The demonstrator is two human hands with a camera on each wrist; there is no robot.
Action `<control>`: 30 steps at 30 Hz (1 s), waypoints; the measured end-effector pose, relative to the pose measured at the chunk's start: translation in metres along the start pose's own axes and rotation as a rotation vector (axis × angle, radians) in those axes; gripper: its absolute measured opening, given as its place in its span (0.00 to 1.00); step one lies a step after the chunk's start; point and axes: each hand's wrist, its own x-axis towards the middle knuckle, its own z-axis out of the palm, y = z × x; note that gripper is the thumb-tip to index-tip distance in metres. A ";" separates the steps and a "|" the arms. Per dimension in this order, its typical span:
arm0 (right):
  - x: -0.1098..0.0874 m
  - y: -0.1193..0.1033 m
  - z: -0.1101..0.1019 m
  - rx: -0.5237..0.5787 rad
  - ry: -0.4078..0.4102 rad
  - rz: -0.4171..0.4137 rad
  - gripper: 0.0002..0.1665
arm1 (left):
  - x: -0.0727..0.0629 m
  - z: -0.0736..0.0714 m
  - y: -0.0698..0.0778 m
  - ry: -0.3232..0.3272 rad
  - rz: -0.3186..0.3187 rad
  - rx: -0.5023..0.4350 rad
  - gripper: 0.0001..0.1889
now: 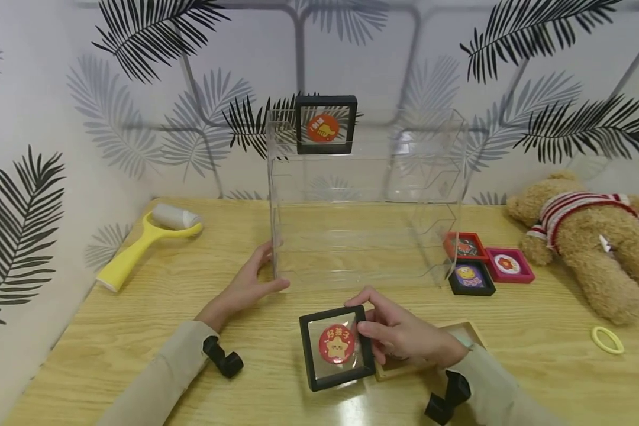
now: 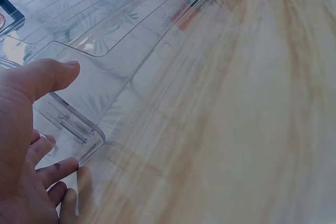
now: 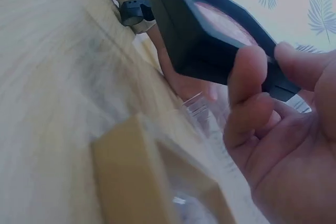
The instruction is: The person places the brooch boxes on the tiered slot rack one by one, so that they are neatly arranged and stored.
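My right hand grips a black square display frame by its right side, thumb on the front edge. Behind its clear window is a red round badge with a star, and the frame is tilted. In the right wrist view the thumb and fingers pinch the corner of the black frame. My left hand is at the left front edge of a clear acrylic rack. Its fingers are spread, with fingertips at the lower corner of the rack's side panel and the thumb stretched across in front.
Another black frame with an orange badge stands high on the rack. Right of it lie red, black and magenta frames, a teddy bear and a yellow ring. A wooden frame lies under my right hand. A yellow-handled roller lies left.
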 end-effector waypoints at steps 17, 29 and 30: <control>0.013 -0.064 -0.049 -0.198 0.257 -0.133 0.11 | -0.002 0.001 0.002 -0.013 0.000 -0.015 0.43; 0.029 -0.136 -0.068 -0.662 0.525 -0.200 0.10 | -0.001 0.000 0.000 -0.018 -0.005 -0.026 0.42; 0.032 -0.141 -0.071 -0.676 0.544 -0.212 0.10 | -0.002 -0.001 -0.001 -0.015 -0.003 -0.030 0.42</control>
